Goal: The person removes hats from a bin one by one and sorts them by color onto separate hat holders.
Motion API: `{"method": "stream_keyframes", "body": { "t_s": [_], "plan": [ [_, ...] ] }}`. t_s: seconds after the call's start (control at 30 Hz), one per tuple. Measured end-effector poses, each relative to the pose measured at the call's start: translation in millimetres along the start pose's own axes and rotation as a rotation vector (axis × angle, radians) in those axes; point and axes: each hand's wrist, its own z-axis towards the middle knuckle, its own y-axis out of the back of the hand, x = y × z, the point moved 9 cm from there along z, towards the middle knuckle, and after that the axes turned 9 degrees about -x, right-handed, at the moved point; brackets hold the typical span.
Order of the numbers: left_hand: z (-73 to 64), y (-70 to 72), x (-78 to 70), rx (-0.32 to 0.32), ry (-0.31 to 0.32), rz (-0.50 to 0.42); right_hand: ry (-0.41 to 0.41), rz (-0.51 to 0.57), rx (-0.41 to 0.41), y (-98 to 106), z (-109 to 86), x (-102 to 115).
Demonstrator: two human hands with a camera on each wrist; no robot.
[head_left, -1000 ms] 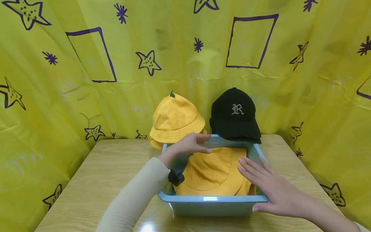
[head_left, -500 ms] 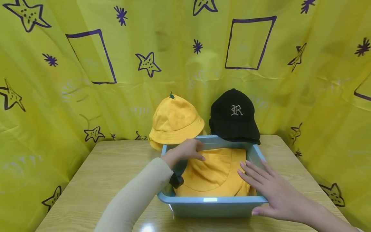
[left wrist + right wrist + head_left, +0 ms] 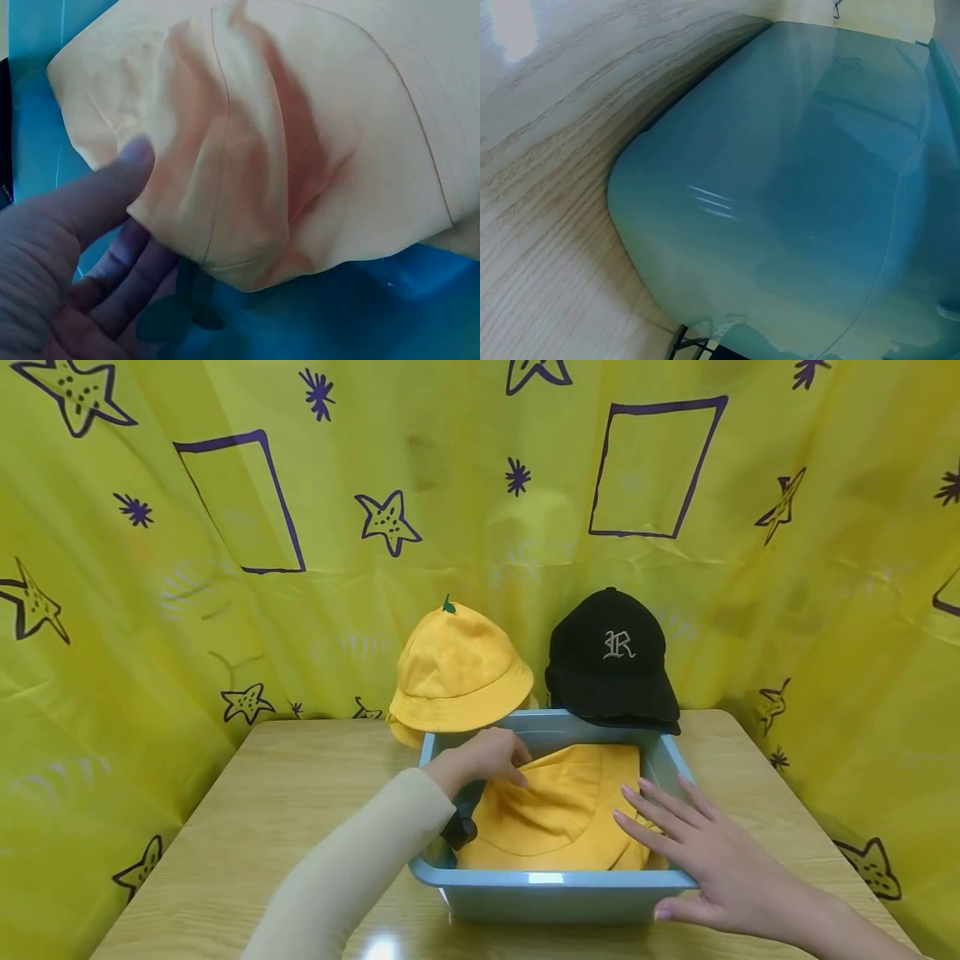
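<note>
A yellow bucket hat [image 3: 555, 802] lies folded on its side in the light-blue plastic bin [image 3: 562, 880], and paler in the left wrist view. My left hand [image 3: 487, 756] reaches into the bin at the hat's crown. There the thumb lies over the cloth [image 3: 217, 150] and the other fingers go behind it, beside a green leaf-shaped tip [image 3: 169, 315]; the fingertips are hidden. My right hand [image 3: 708, 856] has its fingers spread over the bin's right rim, thumb outside the front wall. The right wrist view shows the bin's outer side [image 3: 780, 187].
Behind the bin, another yellow bucket hat [image 3: 461, 672] with a green leaf top stands at left and a black baseball cap [image 3: 611, 664] at right. All stand on a wooden table [image 3: 300, 810]. A yellow curtain [image 3: 465, 468] hangs behind.
My left hand has moved down and left, from above the bin's back to the crown of the hat inside, and its fingers have closed in. The right hand has hardly moved.
</note>
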Motion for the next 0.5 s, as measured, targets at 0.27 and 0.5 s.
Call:
{"method": "stream_keyframes", "body": {
  "t_s": [0.27,0.5],
  "plan": [
    [-1.5,-10.0,-6.8,0.092,-0.034,0.052,-0.008,-0.005,0.010,1.2,-0.7,-1.4],
    [-1.7,1.1,-13.6,0.023,-0.088,0.096,0.010,-0.028,0.023,-1.1,-2.2,-1.0]
  ]
}}
